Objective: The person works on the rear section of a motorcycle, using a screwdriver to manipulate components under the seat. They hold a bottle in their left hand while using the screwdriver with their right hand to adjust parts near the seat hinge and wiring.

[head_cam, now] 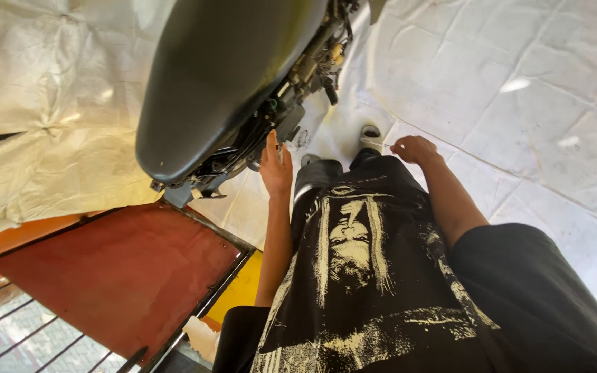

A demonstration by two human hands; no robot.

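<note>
Seat (215, 76) smooth semi-gloss vinyl; floor sheet (506, 90) creased woven plastic; panel (119, 269) matt red

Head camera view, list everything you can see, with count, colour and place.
seat: one, black, top centre, on a motorbike
engine parts: a cluster, dark metal with wires, under the seat
sheeting: white, covering the floor right and draped at left
panel: one, rust red, lower left
grille: metal bars, bottom left corner
shoes: two, pale toes, centre
shirt: one, black with pale print, bottom centre
left hand: reaching to the parts under the seat
right hand: pinching a thin small item, too small to tell
</note>
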